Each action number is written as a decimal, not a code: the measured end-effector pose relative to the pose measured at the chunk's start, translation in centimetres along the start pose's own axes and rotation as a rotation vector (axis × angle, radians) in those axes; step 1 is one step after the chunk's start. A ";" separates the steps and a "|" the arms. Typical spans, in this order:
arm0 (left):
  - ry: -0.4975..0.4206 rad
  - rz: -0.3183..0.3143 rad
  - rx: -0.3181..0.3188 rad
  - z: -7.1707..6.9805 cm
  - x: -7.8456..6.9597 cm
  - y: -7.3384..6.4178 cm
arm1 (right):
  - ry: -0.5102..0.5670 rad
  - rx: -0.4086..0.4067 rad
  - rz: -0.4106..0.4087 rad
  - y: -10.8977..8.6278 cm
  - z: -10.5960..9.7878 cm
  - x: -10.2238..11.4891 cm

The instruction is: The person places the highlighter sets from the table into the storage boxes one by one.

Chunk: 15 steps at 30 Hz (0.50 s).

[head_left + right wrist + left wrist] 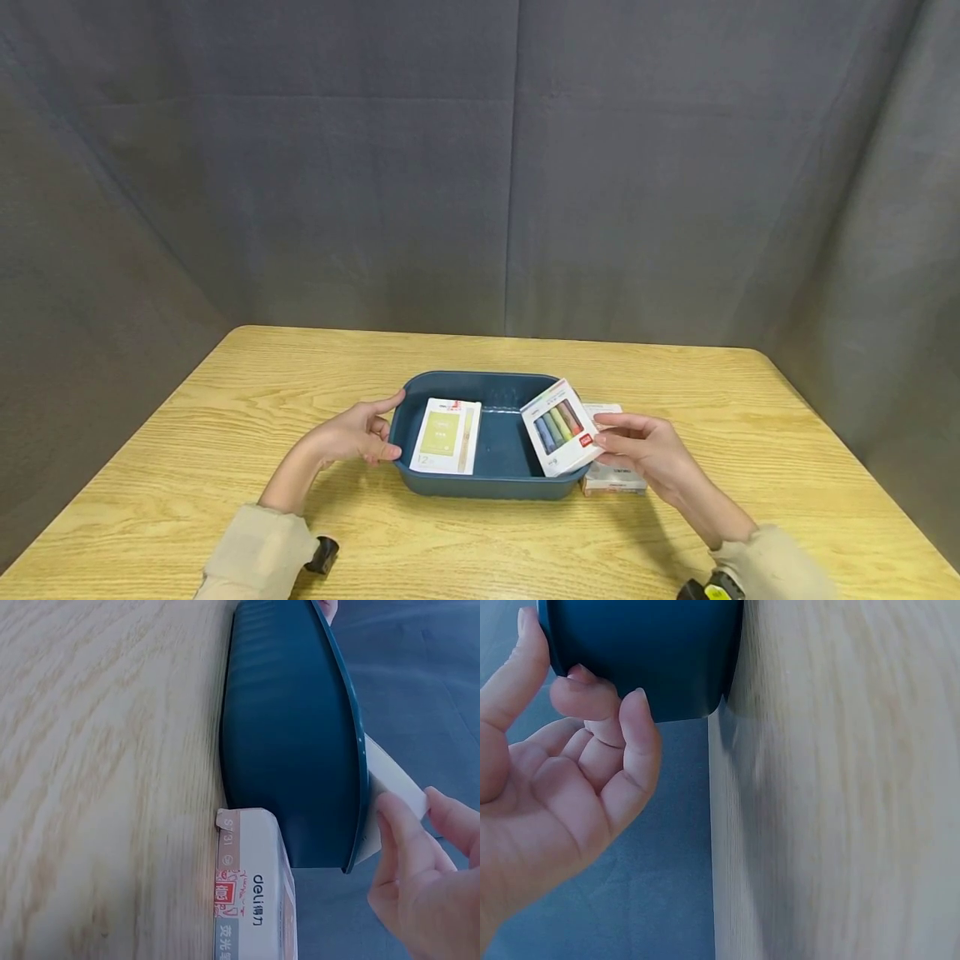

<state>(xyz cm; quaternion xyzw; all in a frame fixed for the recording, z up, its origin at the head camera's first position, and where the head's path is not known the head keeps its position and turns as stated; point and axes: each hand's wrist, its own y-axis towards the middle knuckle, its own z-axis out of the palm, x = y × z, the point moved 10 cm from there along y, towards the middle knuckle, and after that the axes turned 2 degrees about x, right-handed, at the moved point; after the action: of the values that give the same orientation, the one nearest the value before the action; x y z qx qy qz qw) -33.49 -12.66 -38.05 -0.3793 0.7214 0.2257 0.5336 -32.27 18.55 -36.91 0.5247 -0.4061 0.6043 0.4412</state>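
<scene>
“deli得力”, “S731” and “荧光” were printed on the orange-and-white box point(259, 877), “12” was printed on the white-and-green pack point(446, 437), the red label point(586, 440) of the windowed box point(560, 427) was too small to be read

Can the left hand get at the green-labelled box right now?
Likely yes, once freed: the left hand grips the bin at the end nearest the green-labelled box, which nothing covers.

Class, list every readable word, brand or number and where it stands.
"deli得力": white box beside the tray
"S731", probably: its pinkish strip
"荧光", cut off: its grey strip
"12": green-and-white box in the tray
Too small or blurred: red label on held box; remaining print.
</scene>
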 end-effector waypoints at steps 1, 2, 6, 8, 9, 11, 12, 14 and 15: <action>0.000 0.000 0.000 0.0 0.0 0.0 | -0.004 -0.005 0.004 0.0 0.0 -0.1; -0.001 0.000 0.001 0.0 0.0 0.0 | -0.006 -0.009 0.006 0.0 0.0 -0.1; -0.008 0.003 0.004 0.0 0.1 0.0 | -0.029 -0.031 0.010 0.1 0.1 -0.2; -0.014 0.004 0.006 0.0 0.1 0.0 | -0.051 -0.045 0.008 0.1 0.1 -0.1; -0.016 0.004 0.007 0.0 0.1 0.0 | -0.063 -0.052 0.007 0.1 0.1 -0.1; -0.017 0.004 0.006 0.0 0.1 0.0 | -0.081 -0.069 0.007 0.2 0.1 -0.1; -0.019 0.003 0.005 0.0 0.1 0.0 | -0.086 -0.077 0.007 0.2 0.1 -0.1; -0.019 0.002 0.004 0.0 0.1 0.0 | -0.100 -0.094 0.004 0.2 0.1 -0.1; -0.018 0.000 0.003 0.0 0.1 0.0 | -0.106 -0.103 0.002 0.2 0.1 -0.1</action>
<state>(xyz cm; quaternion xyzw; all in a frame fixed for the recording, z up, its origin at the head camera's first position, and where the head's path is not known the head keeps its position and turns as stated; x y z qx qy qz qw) -33.51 -12.70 -38.15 -0.3764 0.7168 0.2281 0.5409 -32.47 18.43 -37.01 0.5321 -0.4599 0.5545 0.4447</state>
